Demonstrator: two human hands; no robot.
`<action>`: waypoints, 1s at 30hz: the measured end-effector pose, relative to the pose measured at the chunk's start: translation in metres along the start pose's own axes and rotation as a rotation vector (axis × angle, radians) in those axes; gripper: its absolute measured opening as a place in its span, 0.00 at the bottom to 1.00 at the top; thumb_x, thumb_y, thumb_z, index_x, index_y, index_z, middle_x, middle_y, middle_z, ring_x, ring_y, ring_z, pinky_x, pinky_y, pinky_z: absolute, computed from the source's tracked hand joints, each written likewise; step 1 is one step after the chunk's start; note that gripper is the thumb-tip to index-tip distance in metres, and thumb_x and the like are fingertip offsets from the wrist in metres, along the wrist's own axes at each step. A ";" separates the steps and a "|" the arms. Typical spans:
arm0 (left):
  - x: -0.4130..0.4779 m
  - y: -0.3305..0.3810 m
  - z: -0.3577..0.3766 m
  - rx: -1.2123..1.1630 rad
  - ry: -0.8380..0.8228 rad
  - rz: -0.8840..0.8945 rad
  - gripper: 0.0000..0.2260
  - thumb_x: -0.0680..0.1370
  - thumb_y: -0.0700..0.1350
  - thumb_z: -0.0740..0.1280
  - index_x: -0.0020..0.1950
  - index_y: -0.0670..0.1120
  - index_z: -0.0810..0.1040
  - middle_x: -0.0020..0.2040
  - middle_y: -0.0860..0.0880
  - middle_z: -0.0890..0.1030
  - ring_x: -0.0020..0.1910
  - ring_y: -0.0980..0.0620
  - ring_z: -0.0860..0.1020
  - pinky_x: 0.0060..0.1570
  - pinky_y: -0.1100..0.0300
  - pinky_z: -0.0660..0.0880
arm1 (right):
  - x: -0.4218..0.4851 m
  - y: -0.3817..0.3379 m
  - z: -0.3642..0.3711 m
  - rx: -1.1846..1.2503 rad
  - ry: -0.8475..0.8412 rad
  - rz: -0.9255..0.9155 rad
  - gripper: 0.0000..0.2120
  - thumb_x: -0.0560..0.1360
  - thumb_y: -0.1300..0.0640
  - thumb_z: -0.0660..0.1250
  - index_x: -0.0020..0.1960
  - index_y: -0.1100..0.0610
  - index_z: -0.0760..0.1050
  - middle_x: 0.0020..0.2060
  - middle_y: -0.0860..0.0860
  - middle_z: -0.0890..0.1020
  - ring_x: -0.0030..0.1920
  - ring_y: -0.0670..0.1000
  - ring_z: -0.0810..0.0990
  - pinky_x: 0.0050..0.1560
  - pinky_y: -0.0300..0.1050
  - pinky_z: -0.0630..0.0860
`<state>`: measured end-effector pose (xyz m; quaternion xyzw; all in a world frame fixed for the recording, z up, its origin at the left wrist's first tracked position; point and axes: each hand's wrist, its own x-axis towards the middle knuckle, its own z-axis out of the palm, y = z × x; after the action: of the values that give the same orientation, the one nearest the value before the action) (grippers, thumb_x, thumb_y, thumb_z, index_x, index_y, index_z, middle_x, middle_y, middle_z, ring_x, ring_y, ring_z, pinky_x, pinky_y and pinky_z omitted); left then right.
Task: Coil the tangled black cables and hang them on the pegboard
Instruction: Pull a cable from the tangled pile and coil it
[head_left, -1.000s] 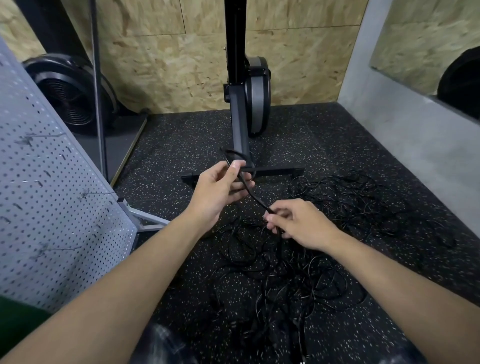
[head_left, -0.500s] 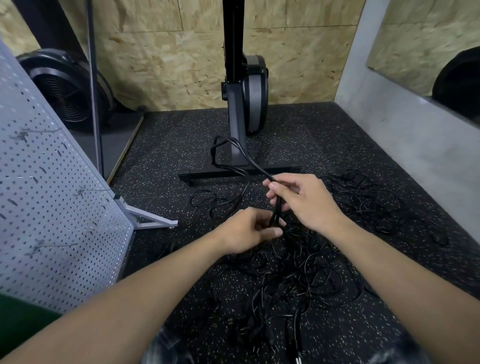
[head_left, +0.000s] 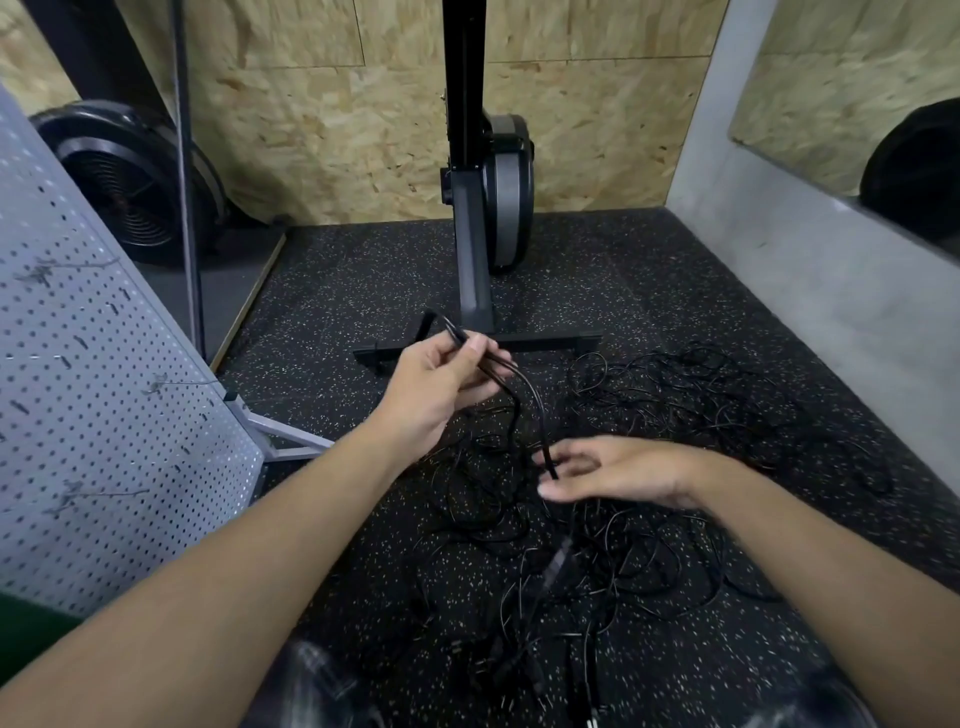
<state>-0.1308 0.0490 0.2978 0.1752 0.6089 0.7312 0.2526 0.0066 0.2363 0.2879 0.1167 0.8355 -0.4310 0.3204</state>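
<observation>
**Loop raised from the tangle**

The pegboard at nine o'clock bears no coil. The tangled black cables lie on the floor, centre to three o'clock. The left hand has been raised, fingers curled round a cable loop. The right hand has been lowered, fingers relaxed, touching the strand. Coiling is judged barely begun.
</observation>
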 end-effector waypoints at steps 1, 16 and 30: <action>0.001 0.002 -0.001 -0.075 0.027 -0.014 0.07 0.86 0.42 0.63 0.53 0.42 0.80 0.51 0.43 0.87 0.52 0.48 0.86 0.48 0.59 0.84 | 0.001 -0.001 0.004 0.017 -0.022 0.002 0.36 0.76 0.38 0.71 0.79 0.45 0.64 0.75 0.47 0.72 0.73 0.47 0.70 0.73 0.42 0.62; -0.001 0.009 -0.015 -0.022 0.092 -0.250 0.18 0.84 0.56 0.63 0.68 0.46 0.75 0.59 0.45 0.86 0.57 0.47 0.86 0.59 0.47 0.82 | 0.009 -0.007 -0.003 0.399 0.376 -0.297 0.09 0.84 0.58 0.64 0.56 0.62 0.80 0.47 0.55 0.86 0.47 0.52 0.87 0.46 0.46 0.85; -0.011 -0.001 0.012 0.172 -0.004 -0.221 0.06 0.81 0.42 0.72 0.50 0.40 0.85 0.41 0.46 0.87 0.41 0.54 0.83 0.44 0.59 0.82 | 0.000 -0.017 -0.001 0.436 0.282 -0.409 0.12 0.84 0.55 0.64 0.66 0.54 0.79 0.51 0.56 0.88 0.49 0.53 0.87 0.49 0.48 0.85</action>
<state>-0.1148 0.0527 0.3001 0.1297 0.6845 0.6436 0.3169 -0.0015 0.2268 0.2989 0.0707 0.7656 -0.6349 0.0757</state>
